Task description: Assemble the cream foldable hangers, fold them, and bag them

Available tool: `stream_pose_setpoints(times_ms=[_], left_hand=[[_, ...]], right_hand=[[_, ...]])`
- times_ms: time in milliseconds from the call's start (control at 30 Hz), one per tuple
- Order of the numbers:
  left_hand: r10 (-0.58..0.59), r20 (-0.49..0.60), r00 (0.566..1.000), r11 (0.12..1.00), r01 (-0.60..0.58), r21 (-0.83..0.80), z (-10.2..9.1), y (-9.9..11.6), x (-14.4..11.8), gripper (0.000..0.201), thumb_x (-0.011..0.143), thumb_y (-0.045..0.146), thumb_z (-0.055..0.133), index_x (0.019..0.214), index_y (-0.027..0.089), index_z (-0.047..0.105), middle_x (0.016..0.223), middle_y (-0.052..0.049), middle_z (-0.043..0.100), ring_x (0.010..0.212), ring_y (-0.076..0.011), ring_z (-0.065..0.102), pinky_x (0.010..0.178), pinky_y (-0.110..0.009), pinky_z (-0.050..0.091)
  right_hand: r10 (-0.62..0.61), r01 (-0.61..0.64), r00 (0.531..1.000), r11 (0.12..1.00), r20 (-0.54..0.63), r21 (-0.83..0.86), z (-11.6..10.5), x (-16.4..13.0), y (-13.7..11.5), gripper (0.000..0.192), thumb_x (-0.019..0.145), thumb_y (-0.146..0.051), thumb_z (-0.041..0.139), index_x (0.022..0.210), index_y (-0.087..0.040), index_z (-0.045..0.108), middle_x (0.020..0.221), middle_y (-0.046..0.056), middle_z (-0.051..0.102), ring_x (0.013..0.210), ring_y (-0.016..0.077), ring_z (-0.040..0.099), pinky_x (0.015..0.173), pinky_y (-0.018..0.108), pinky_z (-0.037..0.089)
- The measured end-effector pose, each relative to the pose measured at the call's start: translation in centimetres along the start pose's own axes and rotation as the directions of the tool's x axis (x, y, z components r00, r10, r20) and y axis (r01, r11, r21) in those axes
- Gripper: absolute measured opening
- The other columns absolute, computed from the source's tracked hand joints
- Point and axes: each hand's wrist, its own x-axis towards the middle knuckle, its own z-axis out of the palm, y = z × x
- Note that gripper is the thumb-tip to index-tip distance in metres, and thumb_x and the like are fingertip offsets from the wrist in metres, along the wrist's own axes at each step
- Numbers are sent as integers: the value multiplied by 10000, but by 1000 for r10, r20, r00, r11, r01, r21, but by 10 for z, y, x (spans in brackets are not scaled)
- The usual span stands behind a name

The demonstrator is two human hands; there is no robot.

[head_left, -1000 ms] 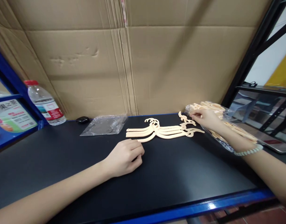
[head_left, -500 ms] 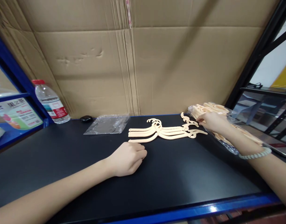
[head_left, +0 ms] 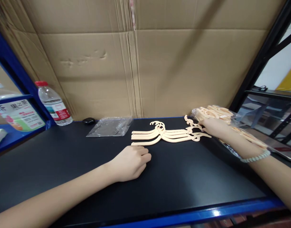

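Several cream plastic hangers (head_left: pixel 164 134) lie stacked on the black tabletop (head_left: pixel 183 177), hooks together in the middle. My left hand (head_left: pixel 129 163) rests loosely curled on the table just in front of the stack's left end, holding nothing. My right hand (head_left: pixel 213 126) reaches to the right end of the stack, fingertips at the mouth of a clear bag of more cream hangers (head_left: pixel 221 115). Whether its fingers pinch a hanger is hidden. A pale bead bracelet (head_left: pixel 254 156) circles my right wrist.
An empty clear plastic bag (head_left: pixel 109 126) lies behind the stack on the left. A small black object (head_left: pixel 88 120) and a water bottle (head_left: pixel 53 104) stand at the back left. Cardboard (head_left: pixel 145 63) walls the back. A blue rail (head_left: pixel 207 213) edges the front.
My right hand has lowered slightly toward the table at the bag's mouth. My left hand stays almost still. The view has shifted a little to the left.
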Motion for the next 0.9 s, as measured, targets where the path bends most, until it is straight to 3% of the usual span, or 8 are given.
stream_pose_setpoints(times_ms=[133, 433, 700, 900], left_hand=[[-4, 4, 1000, 1000, 4, -5, 0, 0, 1, 145, 812, 107, 414, 715, 200, 467, 730, -22, 553, 647, -188, 513, 593, -301, 397], [-4, -12, 1000, 1000, 4, -12, -1, 0, 0, 144, 797, 105, 409, 709, 203, 468, 716, -23, 543, 630, -190, 496, 580, -307, 398], [-2, -13, 1000, 1000, 2, 3, -1, 2, 1, 143, 802, 104, 416, 713, 203, 470, 725, -29, 558, 641, -195, 520, 594, -304, 404], [-19, 34, 999, 999, 18, 28, -4, 3, 1, 148, 823, 108, 409, 731, 194, 487, 754, -40, 577, 671, -198, 545, 625, -296, 422]], right_hand=[[26, -28, 997, 999, 77, 20, -1, 1, 0, 172, 747, -161, 569, 783, -210, 729, 766, 47, 705, 625, 170, 597, 516, 249, 335], [63, -72, 993, 993, 100, 92, 3, 5, 3, 150, 724, -179, 598, 703, -227, 739, 712, 28, 713, 620, 165, 602, 522, 247, 363], [82, -80, 997, 993, -14, 89, 0, 0, -4, 232, 757, -109, 512, 725, -192, 726, 739, 67, 710, 656, 186, 617, 543, 260, 373], [131, -125, 984, 990, -122, 61, -6, -1, -10, 299, 864, -190, 408, 788, -152, 694, 787, 122, 701, 692, 217, 617, 567, 290, 359]])
